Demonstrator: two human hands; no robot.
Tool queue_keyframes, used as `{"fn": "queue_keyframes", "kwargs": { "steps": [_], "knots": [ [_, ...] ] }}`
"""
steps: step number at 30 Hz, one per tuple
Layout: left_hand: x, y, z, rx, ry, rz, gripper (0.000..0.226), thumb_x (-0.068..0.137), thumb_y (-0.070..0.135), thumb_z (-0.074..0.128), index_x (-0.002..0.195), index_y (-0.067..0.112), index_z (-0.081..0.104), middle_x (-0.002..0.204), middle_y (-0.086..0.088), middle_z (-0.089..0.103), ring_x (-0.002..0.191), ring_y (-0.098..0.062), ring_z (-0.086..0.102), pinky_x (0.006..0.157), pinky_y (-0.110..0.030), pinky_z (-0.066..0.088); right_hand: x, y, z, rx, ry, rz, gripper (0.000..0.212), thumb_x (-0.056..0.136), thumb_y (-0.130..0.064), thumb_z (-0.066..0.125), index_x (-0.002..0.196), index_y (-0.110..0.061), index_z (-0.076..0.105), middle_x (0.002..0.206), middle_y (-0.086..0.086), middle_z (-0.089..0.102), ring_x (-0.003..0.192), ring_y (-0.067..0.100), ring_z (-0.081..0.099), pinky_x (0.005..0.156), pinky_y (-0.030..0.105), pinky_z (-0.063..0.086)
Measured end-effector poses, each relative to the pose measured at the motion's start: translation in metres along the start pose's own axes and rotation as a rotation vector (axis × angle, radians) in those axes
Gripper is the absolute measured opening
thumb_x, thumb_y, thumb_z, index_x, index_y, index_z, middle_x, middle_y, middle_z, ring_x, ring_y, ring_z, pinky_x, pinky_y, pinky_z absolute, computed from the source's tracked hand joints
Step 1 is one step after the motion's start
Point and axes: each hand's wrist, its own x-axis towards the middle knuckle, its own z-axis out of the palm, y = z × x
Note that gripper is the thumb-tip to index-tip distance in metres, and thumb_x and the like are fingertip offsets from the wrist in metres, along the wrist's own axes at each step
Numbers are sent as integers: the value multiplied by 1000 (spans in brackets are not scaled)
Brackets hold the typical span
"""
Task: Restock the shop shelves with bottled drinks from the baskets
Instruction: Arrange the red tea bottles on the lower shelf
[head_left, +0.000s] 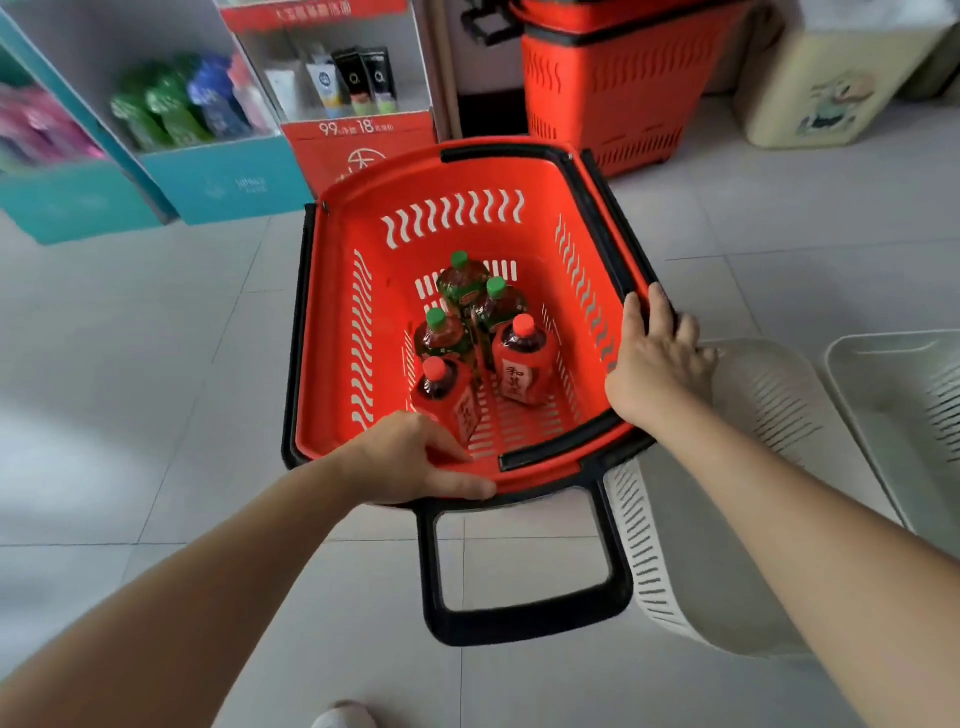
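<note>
A red plastic basket (337, 332) with black handles sits in the middle of the view, above the tiled floor. Several bottled drinks stand in its bottom: three with green caps (460, 283) at the back and two with red caps and red labels (524, 358) nearer me. My left hand (415, 457) grips the basket's near rim, thumb on the outside and fingers inside. My right hand (660, 358) holds the right rim and its black handle bar.
A teal display shelf (218, 176) with green and blue bottles stands at the back left, with a red display stand (353, 130) of tubes beside it. A stack of red baskets (613, 88) is behind. White baskets (758, 415) lie at the right.
</note>
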Motion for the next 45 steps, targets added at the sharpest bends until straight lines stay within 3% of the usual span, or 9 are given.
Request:
{"fn": "queue_keyframes", "kwargs": {
  "steps": [7, 12, 17, 22, 31, 36, 40, 45],
  "knots": [
    [-35, 15, 31, -16, -4, -55, 63, 59, 74, 58, 97, 27, 74, 89, 11, 68, 84, -6, 63, 70, -18, 50, -40, 14, 4, 28, -12, 10, 78, 90, -16, 48, 152, -22, 1, 159, 0, -11, 141, 32, 9, 109, 50, 23],
    [-77, 27, 71, 145, 79, 41, 84, 55, 92, 38, 96, 26, 71, 95, 12, 65, 87, -5, 60, 81, -28, 52, -89, 36, 7, 13, -28, -9, 78, 92, -20, 48, 152, -21, -2, 158, 1, -13, 143, 32, 6, 109, 49, 24],
    [-116, 50, 99, 246, 15, 24, 70, 71, 79, 44, 108, 22, 65, 106, 7, 58, 97, -12, 55, 88, -30, 48, -135, 54, 10, -22, -48, -8, 78, 93, -21, 47, 151, -20, -5, 158, 2, -14, 143, 31, 6, 108, 48, 25],
    [-141, 61, 104, 247, -41, 37, 57, 79, 69, 51, 109, 22, 65, 107, 6, 66, 97, -12, 60, 87, -33, 50, -179, 69, 14, -32, -75, 16, 77, 94, -20, 43, 151, -20, -8, 158, 2, -17, 144, 33, 2, 111, 48, 22],
    [-158, 60, 100, 177, 291, -3, 32, 88, 45, 59, 112, 25, 65, 105, 7, 67, 93, -12, 61, 83, -34, 53, -248, 91, 17, -51, -137, 72, 85, 95, -25, 50, 150, -20, -15, 156, 0, -25, 145, 29, -11, 115, 48, 12],
    [-152, 54, 114, 118, 345, -5, 35, 88, 37, 61, 119, 21, 62, 110, 4, 66, 98, -14, 61, 86, -32, 52, -265, 96, 7, -146, -129, -31, 95, 89, -18, 57, 148, -16, -18, 153, 3, -31, 141, 29, -27, 116, 49, 0],
    [-143, 52, 120, 135, 297, -19, 41, 88, 38, 62, 125, 20, 58, 121, 0, 62, 109, -18, 58, 93, -36, 50, -249, 78, -2, -85, -168, -153, 91, 89, -23, 58, 151, -18, -8, 157, 1, -21, 144, 27, -20, 117, 47, 5],
    [-135, 43, 123, 219, 231, -56, 48, 89, 38, 60, 134, 23, 49, 130, -2, 53, 113, -20, 55, 92, -35, 49, -223, 43, 16, -142, -202, -213, 90, 89, -28, 61, 151, -21, -4, 159, 3, -12, 145, 30, -13, 117, 49, -2]
  ]
}}
